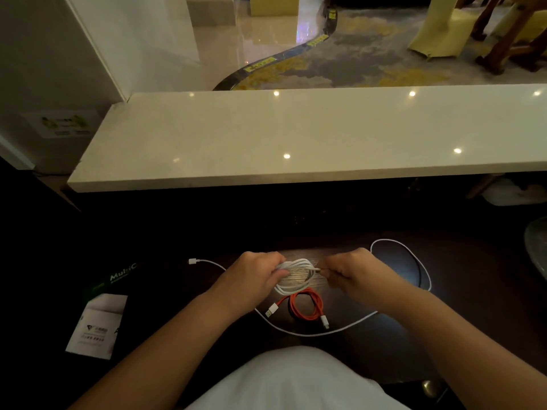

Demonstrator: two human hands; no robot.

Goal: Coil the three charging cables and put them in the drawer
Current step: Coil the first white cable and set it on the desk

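At lower centre, left hand clamps the white coil; right hand apparently pinches its end. Slackening could spring the loops open.

Home: carpet, wooden chairs, stone counter.

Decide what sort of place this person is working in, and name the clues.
Probably a hotel lobby or restaurant service desk: a dark wooden desk sits behind a raised pale stone counter, with glossy marble flooring, patterned carpet and covered dining chairs beyond.
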